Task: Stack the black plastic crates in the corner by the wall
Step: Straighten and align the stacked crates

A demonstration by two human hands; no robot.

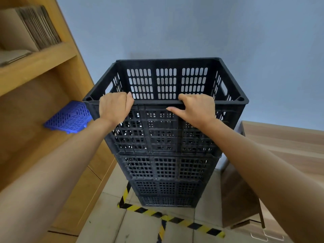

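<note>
A tall stack of black slotted plastic crates (166,172) stands on the tiled floor against the pale blue wall. The top crate (166,79) is open and empty, sitting level on the ones below. My left hand (114,106) curls over the near rim of the top crate at its left side. My right hand (196,108) grips the same near rim further right, thumb stretched along the outer face. Both forearms reach up from the bottom corners of the view.
A wooden shelving unit (45,67) stands close on the left, with flat cardboard on an upper shelf and a blue plastic grid panel (69,117) on a lower one. A wooden desk (280,155) is on the right. Yellow-black hazard tape (168,217) marks the floor.
</note>
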